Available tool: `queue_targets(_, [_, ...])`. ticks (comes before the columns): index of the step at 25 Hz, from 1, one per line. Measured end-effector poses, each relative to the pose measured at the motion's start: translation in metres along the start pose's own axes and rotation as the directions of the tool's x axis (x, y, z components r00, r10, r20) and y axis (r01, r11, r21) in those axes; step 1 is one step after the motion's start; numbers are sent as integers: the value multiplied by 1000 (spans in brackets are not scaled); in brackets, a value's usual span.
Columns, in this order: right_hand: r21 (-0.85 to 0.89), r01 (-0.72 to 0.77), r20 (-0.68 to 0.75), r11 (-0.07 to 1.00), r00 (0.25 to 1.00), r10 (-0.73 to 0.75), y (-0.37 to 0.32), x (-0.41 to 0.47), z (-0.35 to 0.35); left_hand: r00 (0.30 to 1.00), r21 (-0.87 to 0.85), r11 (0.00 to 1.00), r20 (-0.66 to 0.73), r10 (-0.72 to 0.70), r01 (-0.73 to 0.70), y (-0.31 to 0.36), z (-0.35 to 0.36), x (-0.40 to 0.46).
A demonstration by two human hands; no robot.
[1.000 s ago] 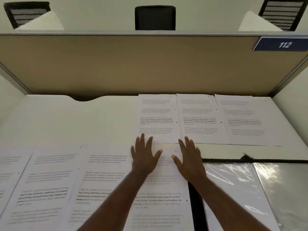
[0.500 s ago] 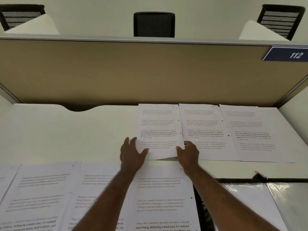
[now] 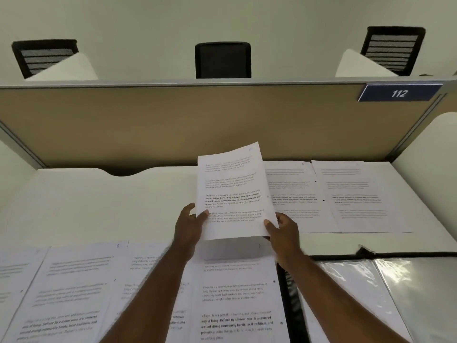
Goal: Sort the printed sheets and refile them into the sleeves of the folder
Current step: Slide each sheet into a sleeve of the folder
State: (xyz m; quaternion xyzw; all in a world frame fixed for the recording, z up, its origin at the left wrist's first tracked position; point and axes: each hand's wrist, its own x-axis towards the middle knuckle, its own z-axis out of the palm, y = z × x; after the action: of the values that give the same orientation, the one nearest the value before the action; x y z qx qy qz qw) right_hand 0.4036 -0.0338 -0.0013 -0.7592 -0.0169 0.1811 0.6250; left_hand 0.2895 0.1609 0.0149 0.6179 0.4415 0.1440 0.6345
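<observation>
A printed sheet (image 3: 232, 191) is held above the desk (image 3: 99, 206), tilted with its top edge away from the camera and a handwritten mark in its top right corner. The left hand (image 3: 189, 226) pinches the sheet's lower left edge, thumb on the printed face and the other fingers behind. The right hand (image 3: 284, 231) grips the lower right corner, thumb on the front and fingers curled behind the paper.

Two more sheets (image 3: 338, 196) lie flat, side by side, on the far right part of the desk, just right of the held sheet. A near row (image 3: 74, 288) of overlapping sheets runs along the front of the desk from the left edge to the middle, partly hidden by both forearms.

The folder (image 3: 385, 293) lies open at the lower right, touching the right end of the near row; its black edge and glossy clear sleeves show.

A tan partition (image 3: 173, 120) closes the back of the desk and carries a blue plate (image 3: 399, 93) marked 112. Three black chairs (image 3: 223, 60) stand beyond it.
</observation>
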Motion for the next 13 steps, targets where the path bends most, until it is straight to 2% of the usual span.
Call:
queue_targets(3, [47, 10, 9, 999, 1000, -11, -4, -25, -15, 997, -25, 998, 44, 59, -58, 0, -2, -26])
queue_targets(6, [133, 16, -14, 991, 1000, -14, -8, -58, -37, 995, -65, 993, 24, 99, -97, -4, 3, -63])
queue_targets(8, [259, -18, -24, 966, 999, 25, -9, -82, -54, 994, -139, 984, 6, 111, -109, -9, 11, -91])
queue_targets(11, [480, -99, -10, 872, 993, 118, -4, -124, -88, 995, -247, 964, -1, 97, -94, -24, 32, -140])
queue_targets(13, [508, -119, -14, 853, 989, 146, 3, -153, -112, 995, -298, 950, 19, 100, -90, -36, 50, -176])
